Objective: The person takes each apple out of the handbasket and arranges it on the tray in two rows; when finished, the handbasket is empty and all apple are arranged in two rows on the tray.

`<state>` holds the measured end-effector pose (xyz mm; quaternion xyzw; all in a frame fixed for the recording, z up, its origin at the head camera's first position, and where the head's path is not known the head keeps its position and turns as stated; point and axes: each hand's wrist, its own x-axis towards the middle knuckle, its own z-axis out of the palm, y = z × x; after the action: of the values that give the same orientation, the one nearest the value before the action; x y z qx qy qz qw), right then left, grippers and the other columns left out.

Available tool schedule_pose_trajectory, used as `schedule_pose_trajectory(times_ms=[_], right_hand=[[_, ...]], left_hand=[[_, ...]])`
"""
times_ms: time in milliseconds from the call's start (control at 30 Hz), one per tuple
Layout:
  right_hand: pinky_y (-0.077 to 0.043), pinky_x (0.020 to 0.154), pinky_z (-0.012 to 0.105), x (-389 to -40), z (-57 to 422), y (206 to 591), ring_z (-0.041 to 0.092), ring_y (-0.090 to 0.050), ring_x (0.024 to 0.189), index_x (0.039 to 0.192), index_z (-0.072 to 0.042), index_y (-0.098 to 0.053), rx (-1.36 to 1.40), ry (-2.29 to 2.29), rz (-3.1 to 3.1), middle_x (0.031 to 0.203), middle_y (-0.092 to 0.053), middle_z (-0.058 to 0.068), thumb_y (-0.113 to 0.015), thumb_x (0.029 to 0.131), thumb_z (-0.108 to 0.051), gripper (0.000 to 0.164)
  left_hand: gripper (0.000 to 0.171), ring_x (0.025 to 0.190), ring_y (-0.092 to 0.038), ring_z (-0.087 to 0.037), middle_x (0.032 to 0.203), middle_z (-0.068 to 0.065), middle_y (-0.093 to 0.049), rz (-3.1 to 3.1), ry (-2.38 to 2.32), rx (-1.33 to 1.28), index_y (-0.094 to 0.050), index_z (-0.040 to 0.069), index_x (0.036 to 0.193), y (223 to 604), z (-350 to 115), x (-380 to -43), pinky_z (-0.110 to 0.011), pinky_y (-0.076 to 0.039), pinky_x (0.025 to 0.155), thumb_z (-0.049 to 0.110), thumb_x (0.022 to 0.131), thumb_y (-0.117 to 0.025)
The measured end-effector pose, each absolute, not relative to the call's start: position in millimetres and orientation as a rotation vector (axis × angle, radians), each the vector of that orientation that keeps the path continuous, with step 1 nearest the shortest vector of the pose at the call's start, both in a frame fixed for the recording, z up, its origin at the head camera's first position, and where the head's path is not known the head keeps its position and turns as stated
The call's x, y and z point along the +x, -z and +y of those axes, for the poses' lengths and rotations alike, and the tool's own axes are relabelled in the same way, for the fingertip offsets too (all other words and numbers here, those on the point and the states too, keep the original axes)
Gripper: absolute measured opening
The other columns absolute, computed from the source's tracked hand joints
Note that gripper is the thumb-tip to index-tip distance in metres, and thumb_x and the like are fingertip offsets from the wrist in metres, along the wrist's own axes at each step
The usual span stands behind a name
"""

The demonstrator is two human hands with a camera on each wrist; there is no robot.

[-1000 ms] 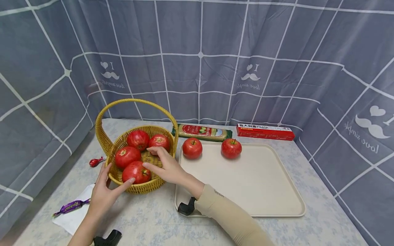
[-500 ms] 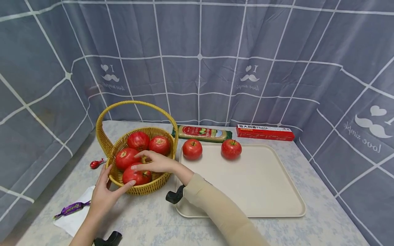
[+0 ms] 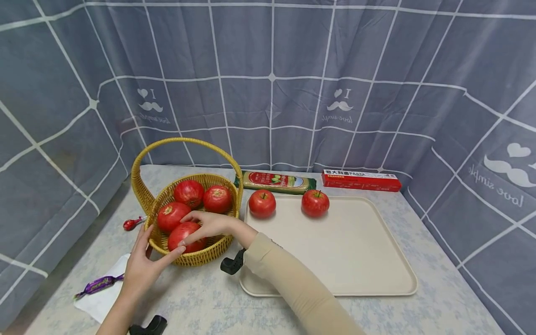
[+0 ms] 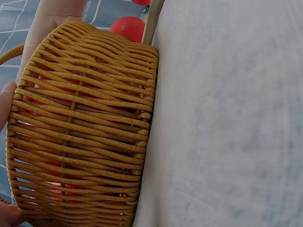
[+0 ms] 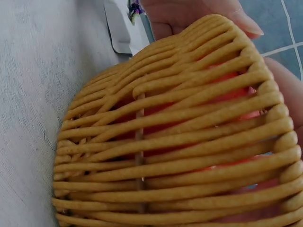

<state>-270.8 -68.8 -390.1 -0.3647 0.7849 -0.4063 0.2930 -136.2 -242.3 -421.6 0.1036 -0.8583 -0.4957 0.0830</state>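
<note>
A yellow woven basket (image 3: 197,258) with a tall arched handle stands on the left of the table, several red apples inside. My left hand (image 3: 144,267) holds its near-left side, thumb on the front rim and fingers along the left. Inside, my right hand (image 3: 215,224) grips the front apple (image 3: 177,235), thumb on its near side and fingers behind it, the fingertips partly hidden. Another apple (image 3: 171,216) lies just beyond. In the left wrist view the woven wall (image 4: 85,132) covers most of the apples. The right wrist view shows the same wall (image 5: 180,137) close up.
Right of the basket lies a beige tray (image 3: 335,251) with two apples (image 3: 262,204) near its back edge. Behind are a pasta packet (image 3: 276,181) and a red pasta box (image 3: 360,180). A red lollipop (image 3: 130,224) and purple candy (image 3: 99,284) on white paper lie left.
My right hand has moved left and down from the basket's middle onto the front apple, and its fingers have closed round it. My left hand stays on the basket.
</note>
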Motion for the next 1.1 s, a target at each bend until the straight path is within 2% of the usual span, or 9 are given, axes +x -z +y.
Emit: schedule_pose_trajectory(times_ms=[233,333,500,733,867,1100], right_hand=[[-0.047,0.091,0.018,-266,-67,395,0.005,-0.054,0.111,0.137,-0.015,-0.058,-1.139,1.042,2.265,0.129,-0.056,-0.001,-0.081,0.083,-0.025,0.06],[-0.046,0.092,0.019,-260,-62,395,0.006,-0.052,0.115,0.137,-0.017,-0.058,-1.237,1.044,2.411,0.131,-0.055,0.001,-0.084,0.081,-0.029,0.062],[-0.047,0.095,0.023,-244,-44,383,0.01,-0.047,0.123,0.135,-0.019,-0.06,-1.263,1.235,2.529,0.135,-0.052,0.002,-0.088,0.076,-0.027,0.066],[-0.052,0.093,0.028,-233,2,351,0.017,-0.05,0.122,0.137,-0.014,-0.057,-1.258,1.547,2.44,0.138,-0.047,0.005,-0.086,0.073,-0.013,0.07],[-0.055,0.091,0.036,-232,36,341,0.025,-0.051,0.122,0.135,-0.011,-0.051,-1.205,1.729,2.411,0.138,-0.047,0.008,-0.083,0.072,-0.006,0.07],[-0.056,0.091,0.051,-239,98,339,0.037,-0.049,0.124,0.137,-0.008,-0.044,-1.037,1.926,2.516,0.141,-0.047,0.015,-0.079,0.074,-0.005,0.073]], left_hand=[[0.112,0.151,-0.007,-0.044,0.167,-0.017,0.013,-2.57,1.479,0.315,-0.008,-0.001,0.161,422,-242,-136,-0.06,-0.028,0.113,0.039,0.087,-0.081],[0.112,0.151,-0.007,-0.045,0.167,-0.018,0.013,-2.567,1.485,0.301,-0.007,-0.002,0.161,422,-241,-136,-0.061,-0.028,0.113,0.038,0.087,-0.081],[0.111,0.15,-0.008,-0.045,0.167,-0.018,0.013,-2.567,1.485,0.288,-0.006,-0.003,0.16,423,-241,-135,-0.061,-0.029,0.112,0.037,0.088,-0.08],[0.109,0.151,-0.007,-0.043,0.167,-0.018,0.012,-2.549,1.494,0.286,-0.007,-0.003,0.16,422,-241,-136,-0.059,-0.027,0.114,0.034,0.089,-0.08],[0.11,0.151,-0.006,-0.042,0.167,-0.017,0.012,-2.554,1.489,0.295,-0.006,-0.002,0.161,422,-241,-136,-0.059,-0.027,0.114,0.035,0.089,-0.08],[0.11,0.151,-0.004,-0.043,0.167,-0.018,0.013,-2.551,1.483,0.298,-0.007,-0.003,0.16,422,-243,-137,-0.059,-0.026,0.114,0.034,0.088,-0.081]])
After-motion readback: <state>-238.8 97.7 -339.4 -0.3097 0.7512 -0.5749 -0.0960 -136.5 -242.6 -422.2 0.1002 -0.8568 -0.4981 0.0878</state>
